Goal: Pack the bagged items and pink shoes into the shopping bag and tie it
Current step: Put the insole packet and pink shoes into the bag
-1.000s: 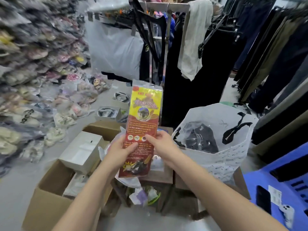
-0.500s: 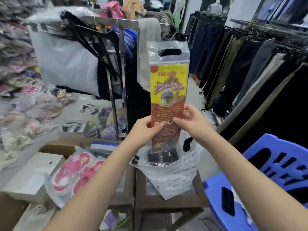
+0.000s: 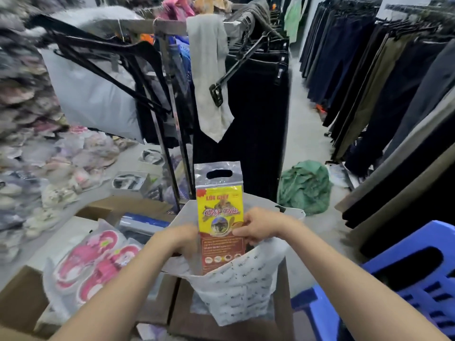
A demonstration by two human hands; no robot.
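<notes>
L hand (image 3: 179,238) & R hand (image 3: 258,226) are both pinching the packet (image 3: 219,212) by its side edges, fingers curled, holding it upright w/ btm end sitting inside the bag (image 3: 246,279). Shoes (image 3: 93,264) are lying in plastic, left of bag.

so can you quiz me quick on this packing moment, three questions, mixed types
1. True or false: the pink shoes are already inside the shopping bag.
2. The yellow packet pinched by the right hand is: A) wholly outside the bag, B) lower end in the bag's mouth with its top sticking out, C) wholly inside.
3. Name the blue thing to the right of the bag.
Key: 1 false, they lie in their own clear wrap to its left. 2 B. 3 a blue plastic chair.
</notes>
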